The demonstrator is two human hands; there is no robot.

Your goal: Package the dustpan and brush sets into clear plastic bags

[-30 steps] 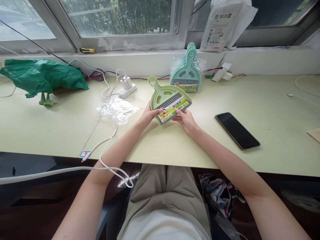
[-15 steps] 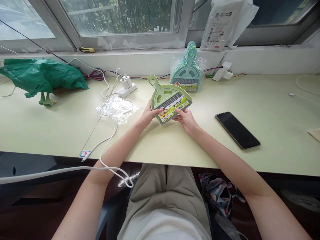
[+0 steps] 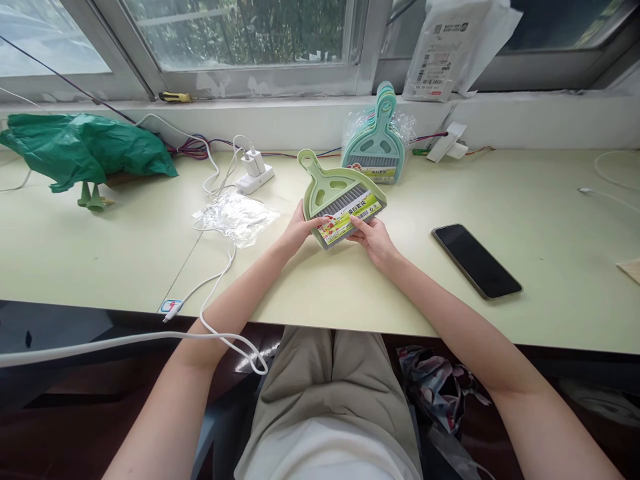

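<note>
A light green dustpan (image 3: 326,188) is held tilted above the table, its handle pointing up and left. A small brush with grey bristles (image 3: 345,202) sits inside it, behind a printed label (image 3: 350,217). My left hand (image 3: 299,230) is closed on the dustpan's left edge, thumb over the label. With thumb in front and fingers behind, my right hand (image 3: 373,240) pinches the lower edge near the label. Behind them, a stack of similar dustpans (image 3: 375,143), teal in front, leans against the wall in clear plastic.
Crumpled clear plastic (image 3: 237,217) and a white charging cable (image 3: 215,293) lie to the left, the cable crossing my left forearm. A power strip (image 3: 255,179) stands behind. Further left is a green plastic bag (image 3: 85,150). A phone (image 3: 477,260) rests on the right.
Both hands keep the same grip on the dustpan. The whole view has shifted very slightly; nothing else has visibly moved.
</note>
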